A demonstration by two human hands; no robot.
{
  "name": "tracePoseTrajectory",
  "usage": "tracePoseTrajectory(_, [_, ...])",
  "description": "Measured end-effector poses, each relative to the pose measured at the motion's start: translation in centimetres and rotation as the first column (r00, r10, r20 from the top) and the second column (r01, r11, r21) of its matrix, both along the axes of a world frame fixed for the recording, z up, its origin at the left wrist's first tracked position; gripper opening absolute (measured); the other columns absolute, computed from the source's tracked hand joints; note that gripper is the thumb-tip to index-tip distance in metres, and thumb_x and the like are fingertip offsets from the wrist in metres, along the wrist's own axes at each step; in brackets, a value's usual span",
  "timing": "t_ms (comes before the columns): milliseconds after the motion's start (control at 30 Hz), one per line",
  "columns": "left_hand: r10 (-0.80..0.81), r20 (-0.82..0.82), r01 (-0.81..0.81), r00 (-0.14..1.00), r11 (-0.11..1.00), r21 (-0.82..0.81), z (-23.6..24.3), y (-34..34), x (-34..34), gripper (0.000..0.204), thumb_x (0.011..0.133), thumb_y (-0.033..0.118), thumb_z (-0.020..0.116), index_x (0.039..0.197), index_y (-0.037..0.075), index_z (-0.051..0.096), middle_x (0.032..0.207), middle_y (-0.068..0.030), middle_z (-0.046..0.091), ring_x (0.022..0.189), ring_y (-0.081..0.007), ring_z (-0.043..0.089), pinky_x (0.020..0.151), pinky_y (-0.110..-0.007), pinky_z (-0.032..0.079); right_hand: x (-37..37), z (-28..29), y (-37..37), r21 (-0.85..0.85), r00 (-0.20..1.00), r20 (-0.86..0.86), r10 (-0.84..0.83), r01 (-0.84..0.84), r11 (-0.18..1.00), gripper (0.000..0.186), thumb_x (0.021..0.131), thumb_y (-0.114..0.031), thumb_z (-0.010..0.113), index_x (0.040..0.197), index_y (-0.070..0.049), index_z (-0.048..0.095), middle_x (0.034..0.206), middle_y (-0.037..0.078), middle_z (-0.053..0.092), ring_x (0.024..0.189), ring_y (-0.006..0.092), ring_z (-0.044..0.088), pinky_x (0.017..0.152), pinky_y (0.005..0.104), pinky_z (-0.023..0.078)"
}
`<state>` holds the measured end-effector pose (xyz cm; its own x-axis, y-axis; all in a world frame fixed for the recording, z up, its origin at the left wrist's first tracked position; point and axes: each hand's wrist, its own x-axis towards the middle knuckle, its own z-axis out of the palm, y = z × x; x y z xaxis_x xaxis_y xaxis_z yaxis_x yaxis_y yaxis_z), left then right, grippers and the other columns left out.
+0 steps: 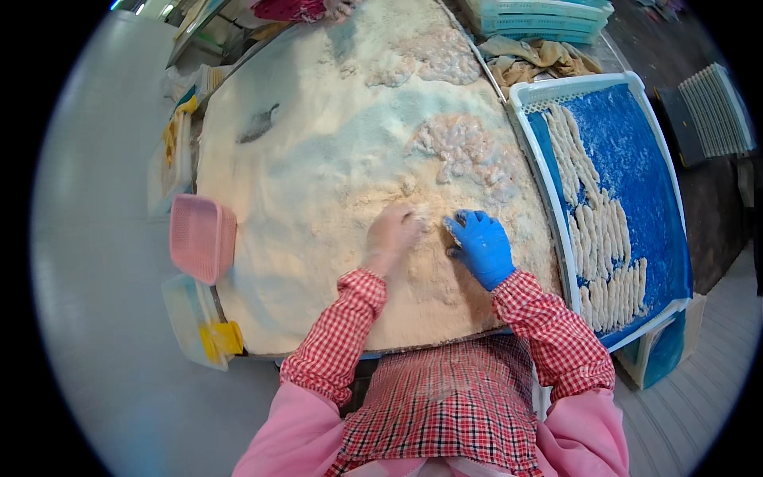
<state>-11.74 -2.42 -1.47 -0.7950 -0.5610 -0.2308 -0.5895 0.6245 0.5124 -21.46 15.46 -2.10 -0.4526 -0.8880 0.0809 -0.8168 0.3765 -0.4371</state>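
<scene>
In my head view, both hands are low over the desk (472,41), which is covered in pale powder (310,262). My left hand (395,234) is bare and blurred, its fingertips toward the right; I cannot tell whether it is wide, narrow or holding something. My right hand (483,248), in a blue glove, is near it, fingers curled and pointing left, with powder on the tips; I cannot tell whether anything lies beneath them. Powder shows between the two.

The nearest raw pile (465,147), wet and pinkish, lies on the powder just beyond my right hand. A second pile (445,60) lies farther off, and a co-worker's hand (340,9) shows at the top edge.

To my right, beside the desk, a white tray (531,97) carries a blue sheet (644,175). Pale coated strips (600,238) lie on the sheet in three rows, side by side along its left part. A pink basket (203,238) is at the desk's left edge.
</scene>
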Motion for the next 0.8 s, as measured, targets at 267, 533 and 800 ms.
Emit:
tracePoseTrajectory(267, [-0.142,0.074,0.109,0.987,0.935,0.338,3.4,-1.6,-2.9,0.024,0.084,0.022,0.065,0.101,0.004,0.066,0.094,-0.0093,0.065,0.072,-0.0210,0.061,0.068,-0.033,0.051,-1.5,-1.2,3.4,-0.199,0.893,0.372,-0.254,0.344,0.917,0.035,0.081,-0.004,0.066,0.114,-0.015,0.066,0.098,0.011,0.059,0.088,0.0293,0.059,0.071,0.0366,0.050])
tracePoseTrajectory(533, [-0.177,-0.087,0.183,0.980,0.982,0.055,-0.5,-1.8,-6.3,0.021,0.083,0.026,0.066,0.088,0.005,0.065,0.085,-0.0103,0.063,0.065,-0.0217,0.059,0.061,-0.035,0.049,-1.3,2.6,1.8,-0.110,0.958,0.164,-0.236,0.255,0.961,0.049,0.081,-0.016,0.069,0.128,-0.013,0.055,0.122,0.010,0.058,0.105,0.0315,0.054,0.087,0.0421,0.045])
tracePoseTrajectory(800, [0.097,-0.276,-0.077,0.956,0.994,0.084,-0.8,-5.1,7.0,0.026,0.085,0.022,0.064,0.099,0.001,0.065,0.094,-0.0162,0.065,0.087,-0.0325,0.063,0.080,-0.037,0.051,1.0,1.3,-3.4,-0.032,0.990,0.052,-0.133,0.134,0.990,0.049,0.081,-0.021,0.067,0.128,-0.013,0.055,0.128,0.012,0.055,0.108,0.0309,0.054,0.089,0.0400,0.045])
